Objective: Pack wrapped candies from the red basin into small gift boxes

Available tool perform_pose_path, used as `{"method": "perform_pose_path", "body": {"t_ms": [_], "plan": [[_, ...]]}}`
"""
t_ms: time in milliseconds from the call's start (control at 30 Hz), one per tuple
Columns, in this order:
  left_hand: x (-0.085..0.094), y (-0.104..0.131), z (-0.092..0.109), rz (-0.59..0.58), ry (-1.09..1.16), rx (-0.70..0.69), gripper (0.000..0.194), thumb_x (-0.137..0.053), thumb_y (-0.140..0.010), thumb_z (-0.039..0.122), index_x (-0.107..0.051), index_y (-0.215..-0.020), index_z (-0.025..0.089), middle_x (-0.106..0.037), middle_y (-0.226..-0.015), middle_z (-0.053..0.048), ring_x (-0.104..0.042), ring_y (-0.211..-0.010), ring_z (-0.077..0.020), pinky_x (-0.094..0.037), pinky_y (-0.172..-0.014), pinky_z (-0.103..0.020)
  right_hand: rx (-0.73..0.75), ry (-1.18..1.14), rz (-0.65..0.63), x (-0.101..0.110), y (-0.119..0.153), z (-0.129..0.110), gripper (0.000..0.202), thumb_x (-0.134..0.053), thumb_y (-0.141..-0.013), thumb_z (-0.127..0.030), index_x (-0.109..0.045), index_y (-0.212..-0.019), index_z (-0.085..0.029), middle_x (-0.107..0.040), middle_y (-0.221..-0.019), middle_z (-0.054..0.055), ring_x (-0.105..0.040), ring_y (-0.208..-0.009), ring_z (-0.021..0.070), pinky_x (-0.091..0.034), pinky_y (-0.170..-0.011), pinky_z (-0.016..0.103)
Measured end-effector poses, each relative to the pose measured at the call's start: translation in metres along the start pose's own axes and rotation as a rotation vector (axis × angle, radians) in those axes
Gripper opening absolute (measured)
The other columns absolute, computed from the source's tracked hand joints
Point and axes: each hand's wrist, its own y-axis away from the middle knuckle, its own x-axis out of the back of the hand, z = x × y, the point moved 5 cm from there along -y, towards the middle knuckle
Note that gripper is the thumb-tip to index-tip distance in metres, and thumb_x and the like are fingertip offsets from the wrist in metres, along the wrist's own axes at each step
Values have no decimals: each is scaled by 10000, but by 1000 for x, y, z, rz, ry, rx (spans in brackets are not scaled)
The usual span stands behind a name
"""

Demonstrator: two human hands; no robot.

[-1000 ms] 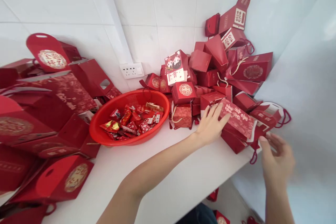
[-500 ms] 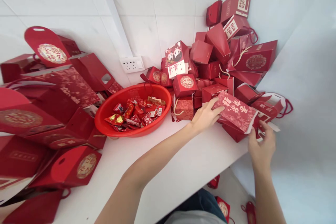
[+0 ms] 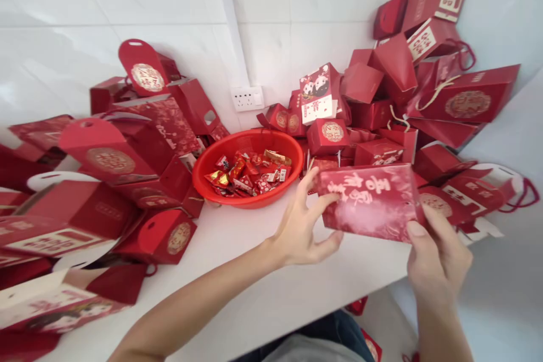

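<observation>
A red patterned box [image 3: 371, 203] with pale characters is held up over the white table [image 3: 263, 271]. My right hand [image 3: 439, 254] grips its right end, thumb on the front face. At its left end, my left hand [image 3: 303, 223] has its fingers spread, the fingertips at the box's edge and face. A red oval basket [image 3: 250, 202] holding wrapped sweets [image 3: 241, 172] stands behind my left hand. Behind the held box, a pile of red boxes [image 3: 331, 133] rests against the wall.
Another heap of red boxes [image 3: 148, 181] covers the left of the table. A wall socket [image 3: 247, 99] is above the basket. More red items [image 3: 371, 345] lie on the floor beyond the table's front edge. A pale surface rises on the right.
The red box has come away from the right pile, nearer to me, and has turned. My left hand's fingers have spread wider. The view has shifted left.
</observation>
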Motion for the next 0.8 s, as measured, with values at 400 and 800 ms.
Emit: {"method": "perform_pose_path", "body": {"t_ms": [400, 800], "plan": [[82, 49, -42, 293, 255, 421, 608, -580, -823, 91, -429, -1391, 248, -560, -1392, -118, -637, -1155, -202, -538, -989, -374, -19, -270, -927, -146, -4, -50, 490, -473, -972, -549, -495, -632, -197, -461, -602, -16, -415, -567, 129, -323, -522, 260], [97, 56, -58, 297, 359, 736, 164, -646, -853, 322, -677, -913, 172, -680, -800, -14, -592, -693, -140, -479, -672, -250, 42, -365, -1293, -209, 2, -60, 404, -551, -947, -510, -691, -771, -176, -646, -710, 8, -541, -659, 151, -413, -612, 262]]}}
